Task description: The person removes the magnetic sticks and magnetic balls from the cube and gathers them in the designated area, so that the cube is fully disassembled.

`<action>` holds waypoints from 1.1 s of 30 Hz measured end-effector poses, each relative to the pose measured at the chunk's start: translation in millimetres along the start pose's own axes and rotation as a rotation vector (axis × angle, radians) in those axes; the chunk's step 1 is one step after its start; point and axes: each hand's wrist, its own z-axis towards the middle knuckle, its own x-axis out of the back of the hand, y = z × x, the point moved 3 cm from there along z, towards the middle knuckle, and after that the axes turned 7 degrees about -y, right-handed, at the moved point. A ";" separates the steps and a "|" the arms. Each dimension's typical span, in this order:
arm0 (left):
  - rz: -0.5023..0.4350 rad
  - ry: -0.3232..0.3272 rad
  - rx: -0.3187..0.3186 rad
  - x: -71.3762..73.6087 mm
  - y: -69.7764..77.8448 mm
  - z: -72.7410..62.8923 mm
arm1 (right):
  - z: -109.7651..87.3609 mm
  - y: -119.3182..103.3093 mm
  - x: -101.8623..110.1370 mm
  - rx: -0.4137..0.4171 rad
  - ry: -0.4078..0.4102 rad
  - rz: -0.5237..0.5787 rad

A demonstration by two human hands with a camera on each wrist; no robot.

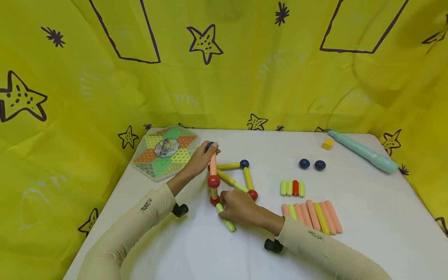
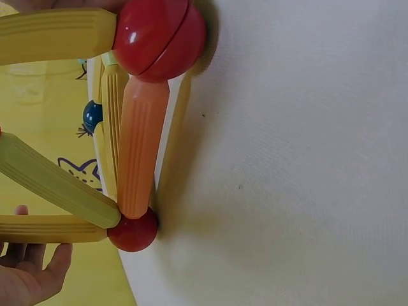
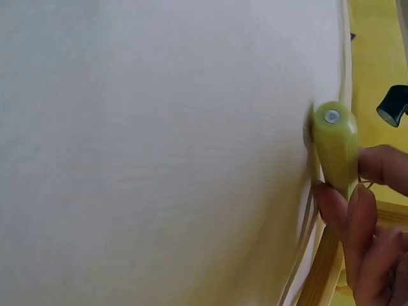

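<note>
A construction of coloured sticks and balls stands on the white table, with a red ball (image 1: 213,181) below an upright orange stick (image 1: 213,166). At its top my left hand (image 1: 201,158) grips a blue ball (image 1: 209,145), partly hidden by the thumb. My right hand (image 1: 239,205) pinches a light green stick (image 1: 229,224) beside the lower red ball (image 1: 214,200); whether they touch is unclear. The green stick's free end shows a small metal disc in the right wrist view. Behind, yellow sticks join another blue ball (image 1: 244,164) and a red ball (image 1: 252,195).
Right of the hands lie a row of short sticks (image 1: 289,188) and several longer sticks (image 1: 322,217). Beyond them are two loose blue balls (image 1: 304,163), an orange block (image 1: 327,144) and a teal tube (image 1: 364,151). A hexagonal game box (image 1: 157,171) sits at the back left.
</note>
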 end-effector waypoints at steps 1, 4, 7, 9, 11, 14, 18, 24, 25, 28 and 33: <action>-0.003 0.001 0.000 0.1 0.2 0.0 | -0.1 0.2 -0.2 0.010 -0.003 0.012; -0.004 0.002 0.009 1.0 0.3 -0.4 | -0.1 2.1 -0.1 0.022 -0.026 0.066; -0.005 -0.005 0.014 1.8 5.6 -3.7 | -0.5 5.3 1.2 0.032 -0.055 0.123; -0.004 -0.008 0.019 2.4 5.9 -4.0 | -0.8 7.0 3.0 0.037 -0.069 0.144; -0.005 -0.010 0.021 2.4 6.0 -4.2 | -1.2 8.1 4.9 0.043 -0.078 0.156; -0.009 -0.011 0.020 2.6 0.1 -1.4 | -2.0 8.9 6.4 0.050 -0.082 0.146; -0.012 -0.010 0.013 2.6 -0.8 -1.2 | -2.0 9.1 4.0 0.039 -0.081 0.125; -0.010 -0.004 0.014 2.4 0.3 -2.0 | -2.1 2.9 1.0 -0.017 -0.042 0.098; -0.009 -0.004 0.012 2.3 0.6 -2.1 | -1.8 1.6 1.3 -0.026 -0.022 0.083; -0.012 -0.007 0.009 1.3 1.3 -2.0 | -0.6 0.2 1.9 -0.048 0.052 0.002; -0.011 -0.012 0.009 -0.2 2.1 -2.8 | 0.6 1.1 3.9 -0.018 0.208 -0.125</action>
